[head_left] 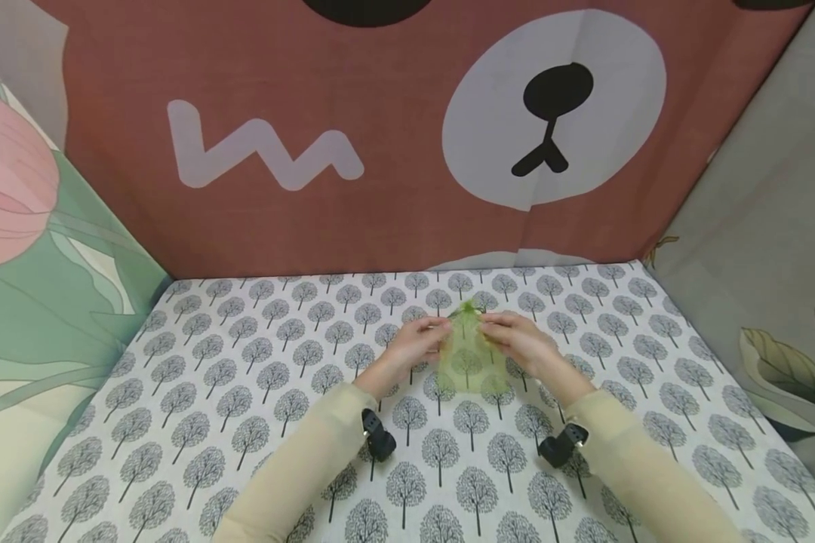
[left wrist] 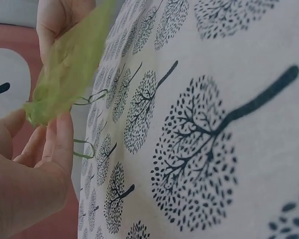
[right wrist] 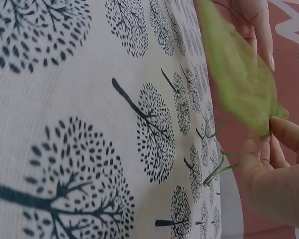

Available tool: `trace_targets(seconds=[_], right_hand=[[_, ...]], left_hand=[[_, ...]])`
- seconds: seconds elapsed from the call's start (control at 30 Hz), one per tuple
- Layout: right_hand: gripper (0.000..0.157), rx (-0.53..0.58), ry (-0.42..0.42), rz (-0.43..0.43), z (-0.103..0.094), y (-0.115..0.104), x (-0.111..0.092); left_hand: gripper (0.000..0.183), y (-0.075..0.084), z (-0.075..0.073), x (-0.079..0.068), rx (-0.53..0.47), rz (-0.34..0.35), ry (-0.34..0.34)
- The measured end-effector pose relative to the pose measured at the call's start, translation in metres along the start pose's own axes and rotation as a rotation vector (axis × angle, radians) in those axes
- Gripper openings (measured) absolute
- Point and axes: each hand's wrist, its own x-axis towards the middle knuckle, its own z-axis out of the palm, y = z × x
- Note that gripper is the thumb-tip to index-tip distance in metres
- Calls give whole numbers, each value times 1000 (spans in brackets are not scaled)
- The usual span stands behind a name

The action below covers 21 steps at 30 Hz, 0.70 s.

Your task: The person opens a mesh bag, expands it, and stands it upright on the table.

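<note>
Backdrop cloth in brick red, printed with pale and dark shapes, rises along the far edge of the table. Smooth, flower-printed hangings close off the left and right sides. Between them spreads the white tablecloth, patterned with dark trees; a wide stretch lies left of the hands, a narrower one to the right, and only a short strip beyond them. Pale cream sleeves reach in from the near side.

The left hand pinches the gathered neck between thumb and fingers; the right hand pinches it from the other side. Held between them is a sheer yellow-green pouch, right of the table's middle, well apart from both side edges. Its filmy body widens toward the person, and printed trees show through. Whether it touches the cloth I cannot tell. Black wrist devices sit at the cuffs. Smallest, thin green cords loop out beside the neck.
</note>
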Motion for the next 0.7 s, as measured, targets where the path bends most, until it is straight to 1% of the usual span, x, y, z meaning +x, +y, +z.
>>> trace_targets(seconds=[0.23, 0.5, 0.7], right_hand=[[49, -29, -14, -13, 8, 0, 2], [47, -29, -36, -19, 14, 1, 4], [50, -38, -29, -19, 18, 0, 5]], left_hand=[[43, -2, -2, 3, 1, 10, 14], [41, -3, -5, 4, 8, 21, 4], [33, -4, -5, 5, 22, 18, 53]])
